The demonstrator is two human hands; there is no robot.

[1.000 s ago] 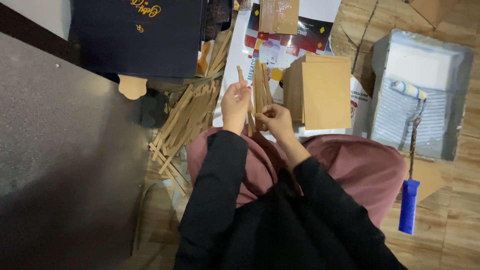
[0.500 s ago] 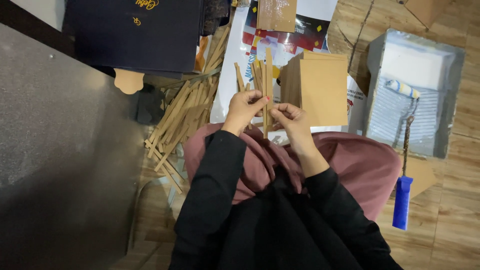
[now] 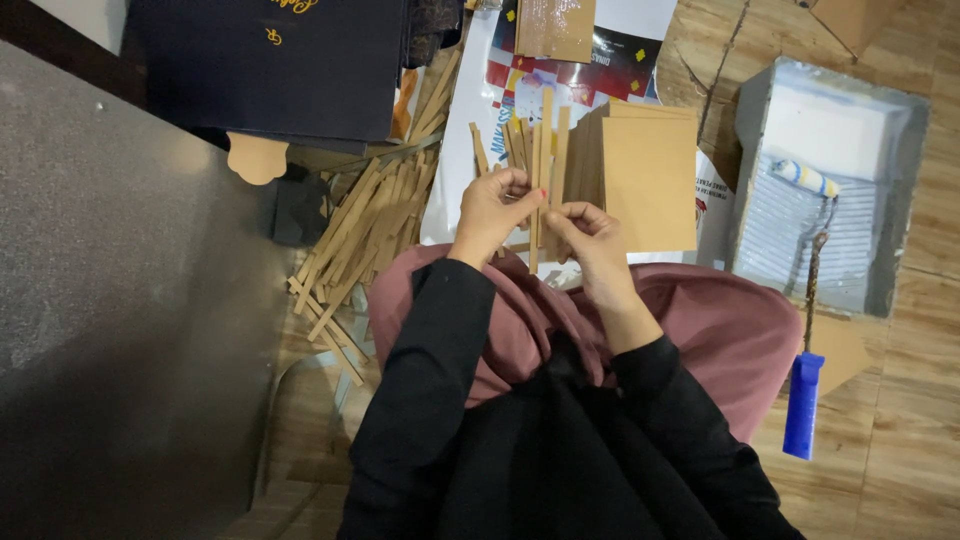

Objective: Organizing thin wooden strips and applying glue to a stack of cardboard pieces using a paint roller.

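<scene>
Grey speckled surface (image 3: 110,300) filled the left side. Far left, a dark navy flat box (image 3: 270,65) lay over a tan rounded cardboard cutout (image 3: 257,158). Right of that, a loose pile of thin brown cardboard strips (image 3: 360,240) was spread on the floor, fanned near-left to far-right. Centre, the left hand (image 3: 492,212) pinched a bunch of upright brown cardboard strips (image 3: 540,150) near their lower ends, fingers curled shut around them. The right hand (image 3: 590,235) sat just beside it, touching the same bunch, thumb and fingers closed on the strips. The bunch stood above a pink-skirted lap (image 3: 700,330), tips fanned toward the far side. Just right of the hands, a stack of brown rectangular cardboard sheets (image 3: 650,180) rested on white printed paper (image 3: 470,130). Far right, a grey paint tray (image 3: 830,190) on a wooden plank floor (image 3: 920,400) held a small paint roller with a blue handle (image 3: 802,405) hanging over its near edge.
</scene>
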